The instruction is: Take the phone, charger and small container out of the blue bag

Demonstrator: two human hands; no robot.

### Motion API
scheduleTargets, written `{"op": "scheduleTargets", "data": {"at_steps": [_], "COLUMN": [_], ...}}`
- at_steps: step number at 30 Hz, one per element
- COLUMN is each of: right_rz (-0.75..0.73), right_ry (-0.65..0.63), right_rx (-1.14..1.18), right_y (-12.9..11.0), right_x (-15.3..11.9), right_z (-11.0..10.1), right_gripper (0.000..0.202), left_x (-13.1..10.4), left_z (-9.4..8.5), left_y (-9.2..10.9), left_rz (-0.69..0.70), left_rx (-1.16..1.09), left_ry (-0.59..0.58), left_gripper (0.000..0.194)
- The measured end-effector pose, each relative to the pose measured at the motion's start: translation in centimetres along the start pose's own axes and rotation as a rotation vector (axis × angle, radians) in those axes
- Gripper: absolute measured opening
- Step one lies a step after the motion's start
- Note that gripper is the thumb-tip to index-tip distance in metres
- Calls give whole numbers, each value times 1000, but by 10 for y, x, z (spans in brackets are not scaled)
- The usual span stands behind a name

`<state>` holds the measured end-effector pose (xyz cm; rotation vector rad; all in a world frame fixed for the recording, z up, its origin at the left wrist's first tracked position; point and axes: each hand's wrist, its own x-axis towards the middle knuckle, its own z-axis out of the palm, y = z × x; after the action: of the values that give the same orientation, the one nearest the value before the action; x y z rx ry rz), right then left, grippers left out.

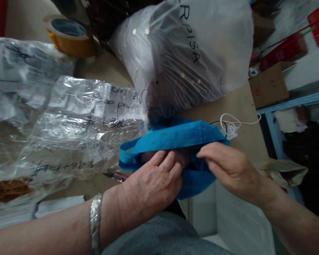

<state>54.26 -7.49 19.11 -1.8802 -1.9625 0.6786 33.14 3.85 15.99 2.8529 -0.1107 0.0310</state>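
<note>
A blue fabric bag (pixel 170 137) with a loop handle lies at the table's front edge, its mouth turned toward me. My left hand (pixel 154 180), with a silver bracelet on the wrist, bends its fingers over the near rim into the mouth; its fingertips are hidden. Beside the bag's right end, my right hand (pixel 228 168) is closed, thumb and forefinger pinched together. Whatever is between them is too small or hidden to make out. Something pinkish shows dimly inside the bag, behind my left fingers.
A full translucent plastic bag (pixel 180 63) with black lettering stands behind. Clear plastic packets (pixel 95 106) with handwriting cover the left side, near a tape roll (pixel 71 35) and small snips (pixel 115 175). White cord (pixel 234 124) lies right; a cardboard box (pixel 268 86) stands beyond.
</note>
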Motion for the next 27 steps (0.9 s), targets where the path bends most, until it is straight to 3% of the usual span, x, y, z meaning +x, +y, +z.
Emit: {"op": "scheduleTargets", "data": {"at_steps": [2,5,9,14,20,27], "right_rz": [93,218,176,155,141,77], "right_ry": [-274,-569,-781,-722,-538,-299], "right_rx": [38,42,38,-17,-186,-378], "right_y": [-12,-8,-1,-6,-5,-3], "right_x": [0,-7,-18,-19,-14,-35], "right_z": [19,39,44,55,75,92], "right_gripper": [25,21,14,28,25,28], "left_x": [-2,-7,-17,-26,-25,-21], "left_z": [-1,-6,-13,-11,-20,-35], "left_y": [0,2,11,21,22,24], "left_rz": [41,131,254,233,227,268], "left_rx": [-34,-116,-205,-231,-345,-543], "left_ry": [39,110,79,-112,-192,-288], "left_gripper": [12,17,16,8,12,10]}}
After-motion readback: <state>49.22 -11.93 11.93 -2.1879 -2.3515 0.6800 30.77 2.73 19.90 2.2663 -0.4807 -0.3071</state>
